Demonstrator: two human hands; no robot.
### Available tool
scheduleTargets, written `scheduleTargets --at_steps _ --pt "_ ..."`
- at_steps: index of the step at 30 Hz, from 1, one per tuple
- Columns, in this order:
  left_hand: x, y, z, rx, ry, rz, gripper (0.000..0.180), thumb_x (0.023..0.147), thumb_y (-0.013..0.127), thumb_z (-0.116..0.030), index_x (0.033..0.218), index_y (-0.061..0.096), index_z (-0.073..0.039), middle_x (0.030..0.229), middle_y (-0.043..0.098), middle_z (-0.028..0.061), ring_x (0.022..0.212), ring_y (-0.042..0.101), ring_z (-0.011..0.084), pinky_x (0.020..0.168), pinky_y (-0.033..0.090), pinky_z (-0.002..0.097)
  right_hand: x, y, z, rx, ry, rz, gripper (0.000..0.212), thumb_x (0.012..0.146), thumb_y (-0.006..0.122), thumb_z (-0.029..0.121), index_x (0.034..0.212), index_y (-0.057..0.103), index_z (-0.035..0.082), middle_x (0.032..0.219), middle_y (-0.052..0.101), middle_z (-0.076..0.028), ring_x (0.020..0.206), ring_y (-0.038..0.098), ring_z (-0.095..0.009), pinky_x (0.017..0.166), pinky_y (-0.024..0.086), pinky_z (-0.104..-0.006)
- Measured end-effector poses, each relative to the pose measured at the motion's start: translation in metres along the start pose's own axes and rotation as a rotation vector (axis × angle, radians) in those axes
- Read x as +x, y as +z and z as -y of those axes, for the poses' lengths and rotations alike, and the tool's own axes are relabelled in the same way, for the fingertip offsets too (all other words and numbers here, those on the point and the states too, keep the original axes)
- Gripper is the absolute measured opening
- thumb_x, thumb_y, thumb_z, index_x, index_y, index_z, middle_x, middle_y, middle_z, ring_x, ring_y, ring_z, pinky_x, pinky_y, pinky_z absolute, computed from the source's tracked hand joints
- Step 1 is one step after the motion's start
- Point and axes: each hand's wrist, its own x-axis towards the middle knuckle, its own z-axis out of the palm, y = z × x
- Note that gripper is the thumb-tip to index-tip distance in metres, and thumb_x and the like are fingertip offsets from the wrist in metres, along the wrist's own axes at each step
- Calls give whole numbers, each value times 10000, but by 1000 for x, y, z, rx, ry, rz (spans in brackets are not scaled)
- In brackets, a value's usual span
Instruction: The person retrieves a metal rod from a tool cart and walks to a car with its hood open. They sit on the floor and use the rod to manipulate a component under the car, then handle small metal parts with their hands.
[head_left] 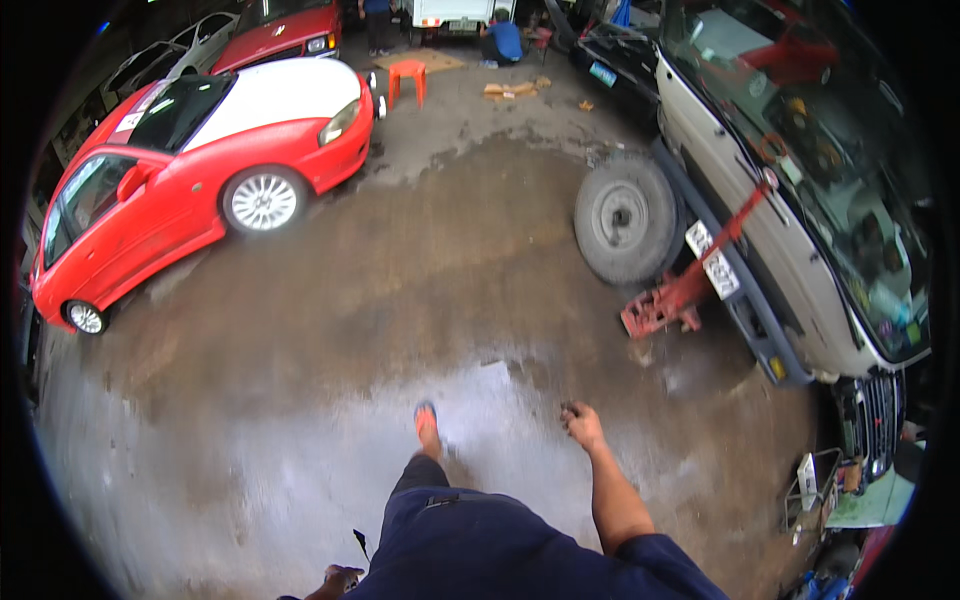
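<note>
My right hand (580, 424) hangs out in front of my body over the wet floor, its fingers curled in. Whether anything small sits between those fingers does not show. At the lower edge my left hand (343, 577) is partly in view beside my dark shirt, its fingers too small and dark to read. Just above it is a thin black piece (361, 544), and I cannot tell if the hand touches it. Neither hand reaches any car or tool. One foot in an orange-red sandal (426, 412) is ahead of me.
A red car with a white hood (275, 100) stands at left. At right, a spare wheel (625, 220) and a red floor jack (665, 300) are at the bumper of a light van (720, 150). Farther off are an orange stool (407, 80), flattened cardboard (515, 90) and a crouching person (505, 42).
</note>
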Motion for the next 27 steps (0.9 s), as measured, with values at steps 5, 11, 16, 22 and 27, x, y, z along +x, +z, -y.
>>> scheduleTargets --at_steps 5,11,16,22,27 --pt "7 -292 58 -1061 -473 -388 714 707 772 -630 979 708 27 971 727 192 1010 688 298 869 528 357 85 24 4 -335 428 313 250 861 642 239 1031 705 67 862 697 -72 703 649 -192 571 512 -340" --pt "-34 -742 114 -855 -67 -1017 718 650 874 -390 1148 597 47 1181 646 253 1103 633 360 925 513 439 150 74 -78 212 378 406 262 904 581 210 1127 688 123 1070 678 -111 1020 615 -279 904 465 -401" --pt "-103 -1009 98 -1067 365 -1414 669 647 883 -139 1227 567 -34 1029 715 120 928 691 255 833 554 357 327 70 -63 -59 612 668 248 874 593 213 1061 696 88 973 674 -145 916 608 -275 818 451 -406" --pt "-130 -1223 79 -1063 505 -1591 654 659 871 -59 1238 570 -23 999 710 74 920 661 146 831 544 302 671 2 168 -108 367 235 179 907 529 130 920 680 34 745 654 -77 647 619 -178 532 495 -328" --pt "-53 -1377 84 -1128 532 -1385 598 674 869 -89 1205 601 -30 972 714 109 909 688 196 813 557 334 894 -53 336 25 79 -27 249 934 580 152 1131 656 20 851 652 -31 707 585 -124 595 475 -287"
